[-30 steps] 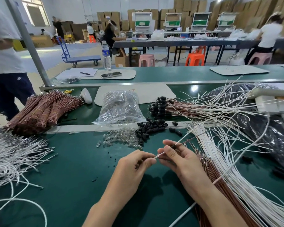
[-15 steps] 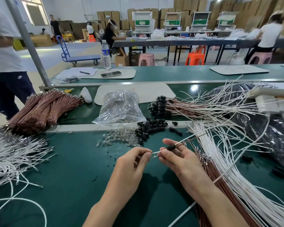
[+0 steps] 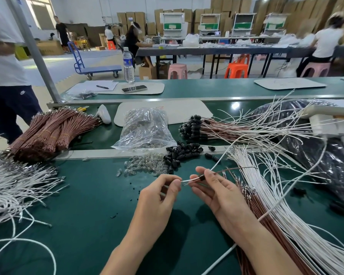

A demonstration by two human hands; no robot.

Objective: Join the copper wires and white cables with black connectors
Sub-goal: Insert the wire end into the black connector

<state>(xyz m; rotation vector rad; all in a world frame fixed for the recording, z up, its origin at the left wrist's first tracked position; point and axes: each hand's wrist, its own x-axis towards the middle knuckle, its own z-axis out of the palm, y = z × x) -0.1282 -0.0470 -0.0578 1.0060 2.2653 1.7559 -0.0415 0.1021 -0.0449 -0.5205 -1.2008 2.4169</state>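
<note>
My left hand (image 3: 162, 192) pinches the metal ends of a white cable and a copper wire (image 3: 234, 169) that stick out of a black connector (image 3: 202, 178). My right hand (image 3: 216, 190) pinches that connector, with the white cable (image 3: 220, 159) and copper wire trailing off to the right. Loose black connectors (image 3: 182, 153) lie in a heap just beyond my hands. White cables (image 3: 276, 195) and copper wires (image 3: 254, 203) fan out on the green table (image 3: 83, 215) to my right.
Finished wire pairs with black connectors (image 3: 193, 127) lie at the back right. A clear bag (image 3: 145, 130) and small clear bulbs (image 3: 145, 165) sit in the middle. Copper bundles (image 3: 52, 132) and white cables (image 3: 12, 187) lie left. A black plastic sheet (image 3: 322, 155) covers the right. A person (image 3: 6, 76) stands far left.
My hands have drawn slightly apart, so more of the wire ends shows between them. The black connector has slid along the wires towards my right fingertips.
</note>
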